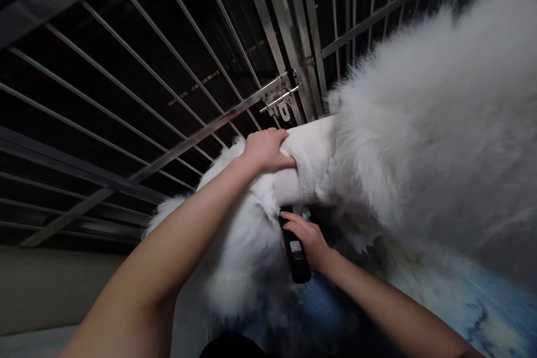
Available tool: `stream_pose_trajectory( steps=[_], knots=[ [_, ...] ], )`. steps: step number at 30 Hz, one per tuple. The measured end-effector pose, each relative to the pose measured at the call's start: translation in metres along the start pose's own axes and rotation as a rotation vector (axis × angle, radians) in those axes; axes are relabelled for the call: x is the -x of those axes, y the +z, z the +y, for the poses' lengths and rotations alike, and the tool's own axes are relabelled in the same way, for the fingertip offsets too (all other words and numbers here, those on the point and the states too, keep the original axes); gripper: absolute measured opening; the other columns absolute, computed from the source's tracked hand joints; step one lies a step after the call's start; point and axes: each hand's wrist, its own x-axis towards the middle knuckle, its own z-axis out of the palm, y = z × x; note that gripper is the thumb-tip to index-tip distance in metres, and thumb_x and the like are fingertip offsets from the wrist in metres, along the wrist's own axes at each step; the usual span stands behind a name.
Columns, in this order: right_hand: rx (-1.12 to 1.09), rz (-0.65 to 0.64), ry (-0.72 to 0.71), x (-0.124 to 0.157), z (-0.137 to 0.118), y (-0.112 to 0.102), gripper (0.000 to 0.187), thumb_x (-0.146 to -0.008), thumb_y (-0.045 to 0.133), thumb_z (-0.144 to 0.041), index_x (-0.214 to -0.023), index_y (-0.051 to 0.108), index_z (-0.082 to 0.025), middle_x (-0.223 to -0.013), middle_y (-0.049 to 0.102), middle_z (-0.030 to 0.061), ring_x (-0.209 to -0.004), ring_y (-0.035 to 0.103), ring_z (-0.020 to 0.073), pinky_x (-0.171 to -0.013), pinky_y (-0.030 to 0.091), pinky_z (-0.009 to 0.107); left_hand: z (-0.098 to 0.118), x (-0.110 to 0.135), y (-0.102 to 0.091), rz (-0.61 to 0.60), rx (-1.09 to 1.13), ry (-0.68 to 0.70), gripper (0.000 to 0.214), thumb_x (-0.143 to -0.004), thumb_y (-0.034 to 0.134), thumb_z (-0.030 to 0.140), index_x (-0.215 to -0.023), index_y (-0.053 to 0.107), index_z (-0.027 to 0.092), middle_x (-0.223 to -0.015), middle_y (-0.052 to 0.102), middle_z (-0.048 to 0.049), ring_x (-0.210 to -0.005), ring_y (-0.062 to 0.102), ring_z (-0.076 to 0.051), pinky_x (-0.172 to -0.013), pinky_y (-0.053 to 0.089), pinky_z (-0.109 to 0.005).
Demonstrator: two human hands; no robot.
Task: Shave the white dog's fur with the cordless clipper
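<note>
A fluffy white dog (423,134) fills the right side of the head view. My left hand (266,149) is closed around a raised, short-shaved part of the dog, likely a leg or the tail (308,162), holding it up. Just below it, my right hand (308,239) grips a black electric clipper (296,251), its head pointing up into the fur under the held limb. Long loose fur (243,251) hangs between my two forearms.
Stainless steel kennel cages with barred doors (176,89) stand right behind the dog, with a sliding latch (280,99) near my left hand. A blue surface (474,302) strewn with white fur lies beneath the dog at lower right.
</note>
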Motion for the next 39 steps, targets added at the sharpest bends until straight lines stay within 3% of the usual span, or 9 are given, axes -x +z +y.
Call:
stream_pose_trajectory(
  steps=[8,14,20,27,30,34,35,37,39],
  knots=[
    [0.041,0.03,-0.155,0.002,0.003,-0.007,0.018,-0.086,0.066,-0.028,-0.103,0.065,-0.022,-0.122,0.074,0.0131,-0.095,0.077,0.0205,-0.074,0.062,0.029,-0.001,-0.001,0.002,0.035,0.025,0.0,0.064,-0.07,0.065,0.068,-0.12,0.068,0.028,-0.115,0.071,-0.0046,-0.105,0.066,-0.03,-0.086,0.051,-0.038],
    [0.069,-0.058,-0.049,0.014,0.032,0.01,0.017,-0.089,0.062,-0.03,-0.103,0.067,-0.021,-0.117,0.076,0.0127,-0.095,0.077,0.0209,-0.072,0.063,0.028,-0.002,-0.001,0.001,0.037,0.026,-0.009,0.066,-0.069,0.066,0.069,-0.12,0.068,0.027,-0.115,0.072,-0.0051,-0.106,0.066,-0.031,-0.086,0.051,-0.039],
    [0.083,-0.019,-0.132,0.027,0.029,0.006,0.02,-0.086,0.067,-0.031,-0.105,0.067,-0.024,-0.125,0.073,0.0101,-0.094,0.076,0.0196,-0.076,0.061,0.028,-0.001,-0.001,0.003,0.045,0.027,-0.013,0.065,-0.07,0.065,0.069,-0.121,0.068,0.028,-0.114,0.072,-0.0045,-0.105,0.067,-0.03,-0.084,0.051,-0.038],
    [0.072,-0.221,-0.007,0.026,0.042,0.016,0.032,-0.079,0.067,-0.023,-0.11,0.065,-0.02,-0.136,0.065,0.0169,-0.113,0.071,0.0264,-0.085,0.061,0.034,0.0,-0.002,0.002,0.063,-0.005,0.01,0.062,-0.07,0.069,0.066,-0.117,0.069,0.027,-0.113,0.072,-0.0051,-0.102,0.067,-0.03,-0.082,0.051,-0.038],
    [0.037,-0.252,0.038,0.036,0.037,0.023,0.037,-0.077,0.07,-0.023,-0.113,0.064,-0.02,-0.142,0.06,0.0177,-0.121,0.067,0.0275,-0.091,0.06,0.035,0.01,0.016,0.001,0.126,-0.047,0.054,0.059,-0.073,0.072,0.058,-0.121,0.068,0.024,-0.119,0.07,-0.0088,-0.107,0.066,-0.031,-0.091,0.049,-0.042],
    [-0.019,-0.093,0.085,0.044,0.022,0.016,0.027,-0.083,0.068,-0.025,-0.11,0.064,-0.021,-0.133,0.066,0.0177,-0.107,0.074,0.0241,-0.083,0.062,0.033,0.035,0.068,0.022,0.264,-0.16,0.1,0.045,-0.089,0.059,0.029,-0.132,0.062,0.017,-0.135,0.062,-0.0174,-0.118,0.061,-0.031,-0.1,0.044,-0.045],
    [-0.027,-0.046,0.076,0.044,0.019,0.013,0.027,-0.084,0.068,-0.027,-0.109,0.063,-0.021,-0.13,0.068,0.017,-0.103,0.075,0.0233,-0.081,0.063,0.032,0.039,0.08,0.032,0.251,-0.163,0.128,0.049,-0.089,0.059,0.027,-0.137,0.058,0.016,-0.139,0.059,-0.019,-0.122,0.059,-0.032,-0.1,0.045,-0.045],
    [-0.047,0.03,0.029,0.04,0.014,0.006,0.03,-0.083,0.07,-0.029,-0.112,0.063,-0.023,-0.128,0.069,0.0156,-0.105,0.074,0.0231,-0.081,0.063,0.031,0.043,0.097,0.05,0.225,-0.164,0.161,0.08,-0.08,0.071,0.04,-0.149,0.045,0.011,-0.154,0.043,-0.0241,-0.139,0.044,-0.04,-0.111,0.037,-0.053],
    [-0.074,0.094,-0.025,0.032,0.013,0.002,0.033,-0.082,0.071,-0.03,-0.113,0.062,-0.024,-0.131,0.068,0.0151,-0.112,0.072,0.0234,-0.087,0.062,0.033,0.04,0.1,0.063,0.219,-0.176,0.159,0.098,-0.073,0.078,0.048,-0.154,0.037,0.014,-0.161,0.032,-0.0239,-0.147,0.033,-0.043,-0.117,0.027,-0.059]
  ],
)
